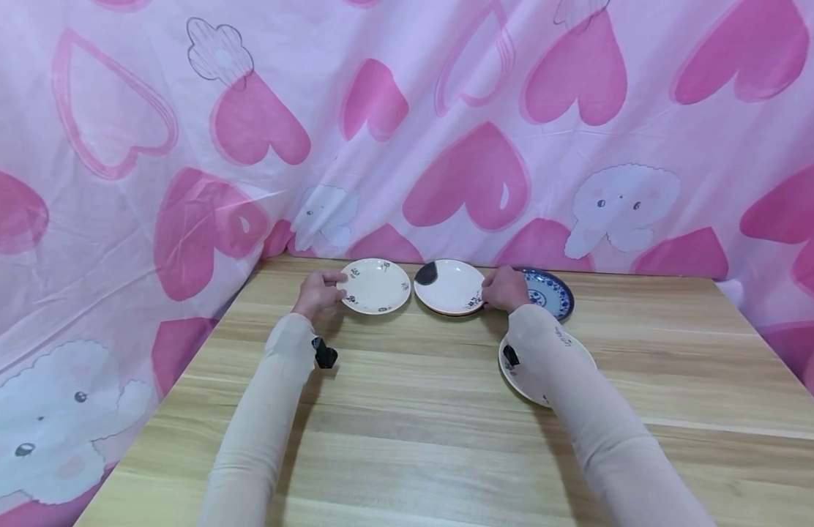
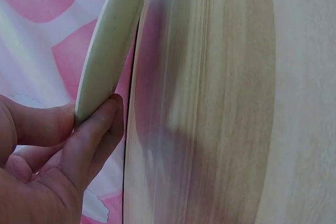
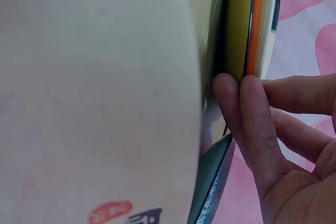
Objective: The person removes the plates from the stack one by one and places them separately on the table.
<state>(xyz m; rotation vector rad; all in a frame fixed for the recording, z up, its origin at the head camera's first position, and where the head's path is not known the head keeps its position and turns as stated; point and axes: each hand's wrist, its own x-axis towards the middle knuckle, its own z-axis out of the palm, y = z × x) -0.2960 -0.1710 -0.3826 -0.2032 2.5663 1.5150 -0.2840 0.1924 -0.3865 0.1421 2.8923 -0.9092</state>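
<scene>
At the back left of the table, my left hand pinches the near-left rim of a cream plate with small dark motifs. In the left wrist view, thumb and fingers clasp the plate's edge, which stands apart from the tabletop. My right hand grips the right rim of a white plate with a dark patch. Stacked layers show there in the right wrist view, including an orange edge and a yellow one; how many it holds I cannot tell.
A blue-and-white patterned plate sits right of the right hand, partly hidden by it. Below the right forearm lies another cream plate, largely covered. The wooden table meets a pink heart-print cloth behind.
</scene>
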